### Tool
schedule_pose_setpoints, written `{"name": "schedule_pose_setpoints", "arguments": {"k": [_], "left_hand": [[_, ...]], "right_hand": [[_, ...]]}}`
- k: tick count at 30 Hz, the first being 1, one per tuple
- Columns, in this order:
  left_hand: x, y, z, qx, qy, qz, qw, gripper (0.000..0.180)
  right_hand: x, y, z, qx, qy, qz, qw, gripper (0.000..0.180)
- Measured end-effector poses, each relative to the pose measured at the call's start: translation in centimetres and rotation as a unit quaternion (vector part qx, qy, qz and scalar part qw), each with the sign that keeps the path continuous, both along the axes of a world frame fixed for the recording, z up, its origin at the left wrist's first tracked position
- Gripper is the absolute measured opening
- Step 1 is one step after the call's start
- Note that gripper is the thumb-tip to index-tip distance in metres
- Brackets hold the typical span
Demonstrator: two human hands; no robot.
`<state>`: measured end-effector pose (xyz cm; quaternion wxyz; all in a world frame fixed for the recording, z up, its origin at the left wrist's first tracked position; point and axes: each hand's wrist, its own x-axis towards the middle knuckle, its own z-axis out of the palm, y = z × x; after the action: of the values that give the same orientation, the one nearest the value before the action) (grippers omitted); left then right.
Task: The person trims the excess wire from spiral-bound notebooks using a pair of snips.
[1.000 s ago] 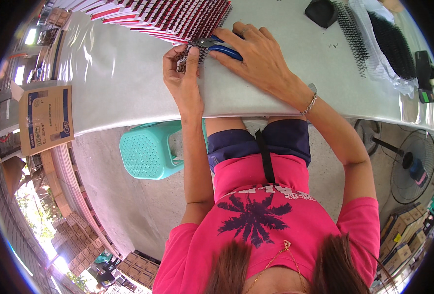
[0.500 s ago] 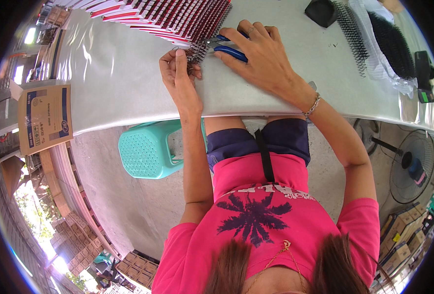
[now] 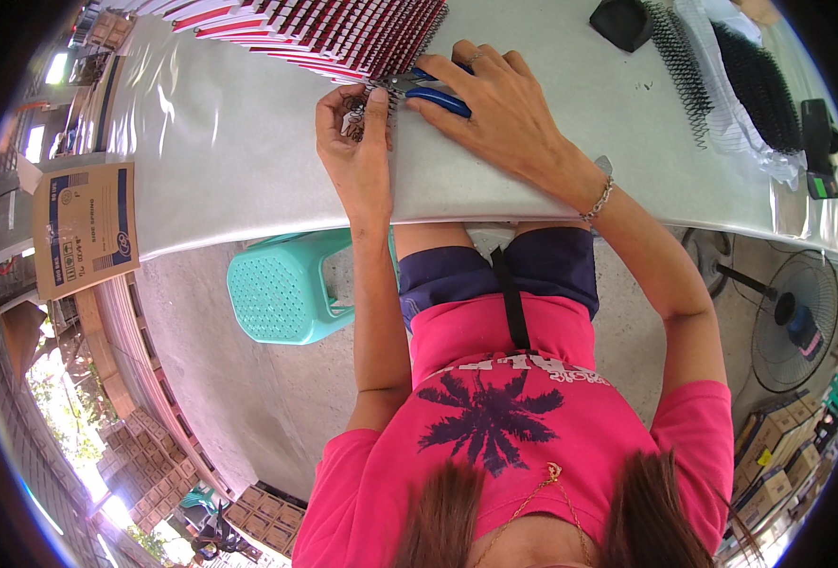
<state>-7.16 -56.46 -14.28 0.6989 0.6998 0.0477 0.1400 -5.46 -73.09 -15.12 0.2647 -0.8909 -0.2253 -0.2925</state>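
While left hand point(image 3: 359, 159), fingers curled, holds wire bits point(image 3: 352, 120), right hand point(image 3: 504, 104) grips pliers point(image 3: 440, 98); books point(image 3: 319, 40): coiled, stacked, wirework apparently unfinished; loose coils point(image 3: 681, 76): seemingly unused.

I'm in a workshop, by the look of it one for binding: my right grip point(image 3: 504, 109) has blue-handled pliers point(image 3: 445, 100) at a stack of red-and-white booklets point(image 3: 343, 38) edged with dark wire, and loose wire coils point(image 3: 681, 80) lie farther along the counter point(image 3: 239, 161). Brown cartons point(image 3: 158, 454) are piled beyond the bare grey floor point(image 3: 211, 379), and a fan point(image 3: 797, 317) stands to my right.
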Motion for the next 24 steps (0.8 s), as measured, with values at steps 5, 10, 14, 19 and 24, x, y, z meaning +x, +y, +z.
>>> {"name": "schedule_pose_setpoints", "arguments": {"k": [5, 10, 14, 19, 24], "left_hand": [[0.0, -0.2, 0.1, 0.012, 0.007, -0.002, 1.0, 0.026], [0.1, 0.2, 0.0, -0.007, 0.016, 0.012, 1.0, 0.027], [-0.1, 0.9, -0.1, -0.009, 0.03, 0.023, 0.999, 0.031], [-0.1, 0.7, 0.6, 0.114, 0.046, 0.008, 0.992, 0.037], [0.5, 1.0, -0.4, 0.188, 0.003, 0.009, 0.982, 0.034]], "right_hand": [[0.2, 0.2, -0.4, 0.008, 0.01, -0.001, 1.0, 0.032], [-0.4, -0.1, -0.3, 0.027, 0.078, 0.001, 0.997, 0.033], [-0.3, -0.7, -0.5, -0.005, 0.002, -0.019, 1.0, 0.036], [-0.2, -0.6, -0.7, -0.023, 0.005, -0.018, 1.0, 0.04], [0.1, -0.2, -1.0, -0.023, -0.025, -0.018, 0.999, 0.04]]}}
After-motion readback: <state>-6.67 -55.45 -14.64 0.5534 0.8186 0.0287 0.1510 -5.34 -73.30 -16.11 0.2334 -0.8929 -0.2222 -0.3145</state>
